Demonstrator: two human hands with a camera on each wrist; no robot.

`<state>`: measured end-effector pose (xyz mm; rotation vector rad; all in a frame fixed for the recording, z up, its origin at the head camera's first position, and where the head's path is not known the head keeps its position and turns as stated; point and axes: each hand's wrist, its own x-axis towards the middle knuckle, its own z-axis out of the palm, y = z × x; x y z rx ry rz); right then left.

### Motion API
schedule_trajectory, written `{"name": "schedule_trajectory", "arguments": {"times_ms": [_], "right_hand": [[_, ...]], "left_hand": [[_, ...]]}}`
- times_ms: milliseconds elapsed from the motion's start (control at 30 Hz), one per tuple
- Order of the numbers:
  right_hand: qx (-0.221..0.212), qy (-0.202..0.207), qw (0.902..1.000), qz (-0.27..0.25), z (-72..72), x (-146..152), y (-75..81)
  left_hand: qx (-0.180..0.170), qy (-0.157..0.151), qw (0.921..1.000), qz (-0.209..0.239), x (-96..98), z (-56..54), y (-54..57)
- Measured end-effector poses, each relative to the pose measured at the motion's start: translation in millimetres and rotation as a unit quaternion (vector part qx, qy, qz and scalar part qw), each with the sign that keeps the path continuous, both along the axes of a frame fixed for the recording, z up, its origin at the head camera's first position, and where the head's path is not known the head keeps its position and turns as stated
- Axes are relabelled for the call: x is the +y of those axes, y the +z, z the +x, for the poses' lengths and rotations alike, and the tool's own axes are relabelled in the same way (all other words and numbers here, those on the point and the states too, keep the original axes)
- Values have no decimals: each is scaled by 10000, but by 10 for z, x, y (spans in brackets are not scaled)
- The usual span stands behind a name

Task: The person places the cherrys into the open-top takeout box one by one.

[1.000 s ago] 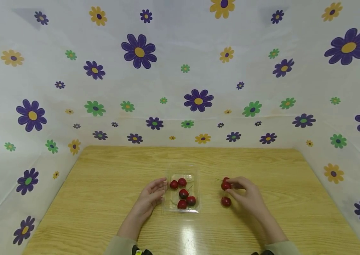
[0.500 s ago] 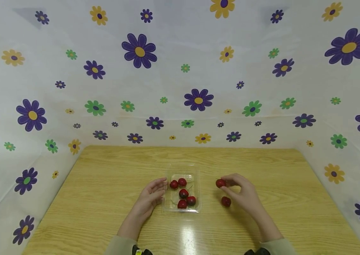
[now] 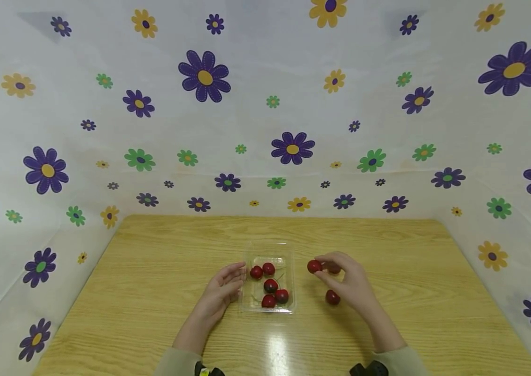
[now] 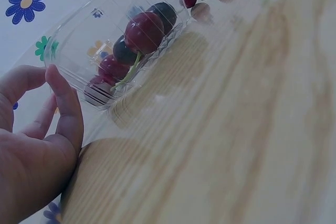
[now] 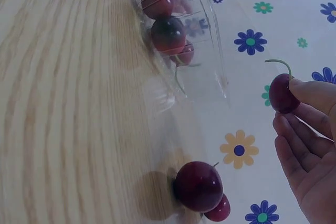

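Observation:
A clear plastic box (image 3: 292,305) with several red cherries (image 3: 271,285) in it stands on the wooden table. At its left side is my left hand (image 3: 220,292), its loosely bent fingers touching or very near the box's rim; I cannot tell which. My right hand (image 3: 350,279) pinches one cherry (image 3: 314,267) between thumb and fingers, raised above the table to the right of the box. In the right wrist view this held cherry (image 5: 283,94) shows a curved green stem. Two loose cherries lie on the table, one nearer cherry (image 3: 333,297) and one partly hidden behind my fingers (image 3: 334,269).
A white cloth (image 3: 256,120) printed with purple, yellow and green flowers rises behind the table (image 3: 171,245) and along both sides. Bare wood lies around the box and in front of it, with a bright light reflection near the front.
My right hand has lifted a cherry from the loose group and carried it left, towards the box. My left hand and the box have stayed in place.

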<state>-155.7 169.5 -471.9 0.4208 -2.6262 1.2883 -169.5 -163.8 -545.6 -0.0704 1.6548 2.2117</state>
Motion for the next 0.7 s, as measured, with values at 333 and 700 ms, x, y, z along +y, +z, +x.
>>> {"name": "schedule_trajectory", "arguments": {"times_ms": [333, 700], "right_hand": [[-44, 139, 9999, -50, -45, -159, 52], [129, 547, 9983, -156, -76, -383, 60]], "left_hand": [[9, -18, 10000, -18, -6, -7, -3], [21, -4, 10000, -13, -6, -8, -18]]}}
